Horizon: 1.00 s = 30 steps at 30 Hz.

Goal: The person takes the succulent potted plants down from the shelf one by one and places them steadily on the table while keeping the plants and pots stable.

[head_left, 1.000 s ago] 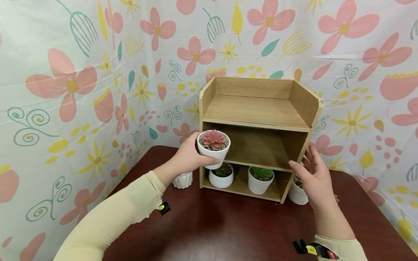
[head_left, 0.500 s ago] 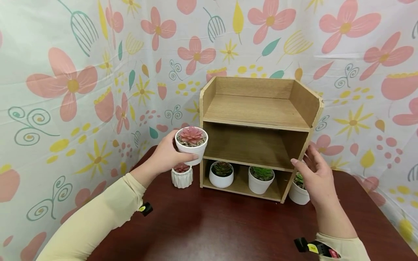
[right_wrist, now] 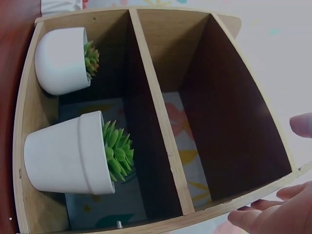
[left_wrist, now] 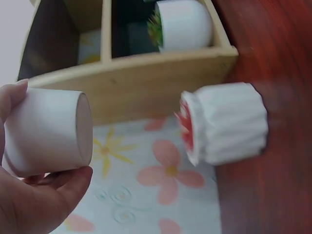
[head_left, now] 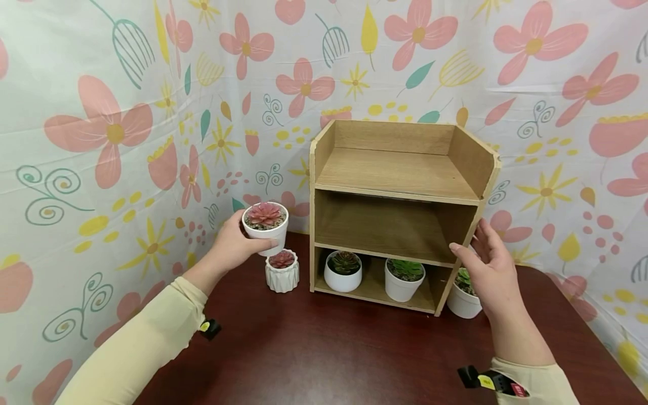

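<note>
My left hand [head_left: 228,244] grips a smooth white pot with a pink succulent [head_left: 265,225], held above the table left of the wooden shelf unit [head_left: 397,194]. In the left wrist view, fingers and thumb are around the smooth white pot [left_wrist: 46,131], whose bottom shows. Below it stands a ribbed white pot with a reddish succulent [head_left: 282,273]. My right hand [head_left: 493,275] is at the shelf's right side, fingers along the outer panel, thumb apart from it in the right wrist view. Behind this hand, a white pot with a green succulent [head_left: 463,295] is partly hidden.
On the bottom shelf sit a rounded white pot with a dark green succulent [head_left: 343,271] and a tapered white pot with a bright green one [head_left: 404,279]. The dark red table [head_left: 324,354] meets flower-print cloth [head_left: 167,112] behind and at the left.
My left hand has carried the pink succulent left, from in front of the shelf to beside it, uncovering the ribbed pot. The right hand has barely moved.
</note>
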Tool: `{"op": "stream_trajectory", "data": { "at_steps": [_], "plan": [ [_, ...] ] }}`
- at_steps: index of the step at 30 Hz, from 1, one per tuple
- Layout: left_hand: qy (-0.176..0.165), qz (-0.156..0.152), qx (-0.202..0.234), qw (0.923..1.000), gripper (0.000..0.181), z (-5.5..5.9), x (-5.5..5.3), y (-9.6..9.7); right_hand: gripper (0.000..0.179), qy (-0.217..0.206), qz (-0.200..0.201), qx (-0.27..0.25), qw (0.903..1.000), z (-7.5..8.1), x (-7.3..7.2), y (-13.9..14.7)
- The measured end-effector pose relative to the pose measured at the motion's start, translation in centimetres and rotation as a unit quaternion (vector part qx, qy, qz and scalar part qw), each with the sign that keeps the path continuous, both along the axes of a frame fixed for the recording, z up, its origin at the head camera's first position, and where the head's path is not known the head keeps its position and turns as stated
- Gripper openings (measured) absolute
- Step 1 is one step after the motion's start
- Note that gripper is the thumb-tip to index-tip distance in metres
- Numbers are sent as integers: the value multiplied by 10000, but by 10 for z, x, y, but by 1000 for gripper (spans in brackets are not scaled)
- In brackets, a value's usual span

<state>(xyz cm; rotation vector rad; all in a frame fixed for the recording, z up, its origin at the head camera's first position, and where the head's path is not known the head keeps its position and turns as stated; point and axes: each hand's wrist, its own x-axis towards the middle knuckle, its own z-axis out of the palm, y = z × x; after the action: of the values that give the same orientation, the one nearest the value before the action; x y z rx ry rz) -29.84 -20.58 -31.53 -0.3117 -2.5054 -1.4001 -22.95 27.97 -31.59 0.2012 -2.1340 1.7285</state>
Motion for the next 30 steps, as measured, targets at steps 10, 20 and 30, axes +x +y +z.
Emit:
{"op": "stream_trajectory", "data": {
  "at_steps": [10,20,30],
  "plan": [
    [-372,512,-245,9977,95,-32,-15,-31,88,-72,-205,516,9984,4,0,-1],
    [-392,817,-591,9941,93,-64,-25,-52,89,-23,-229,550,9982,7,-3,-2],
    [-520,1003,-888,9896,89,-96,-31,-58,87,85,-225,621,9978,7,-4,-1]
  ]
}}
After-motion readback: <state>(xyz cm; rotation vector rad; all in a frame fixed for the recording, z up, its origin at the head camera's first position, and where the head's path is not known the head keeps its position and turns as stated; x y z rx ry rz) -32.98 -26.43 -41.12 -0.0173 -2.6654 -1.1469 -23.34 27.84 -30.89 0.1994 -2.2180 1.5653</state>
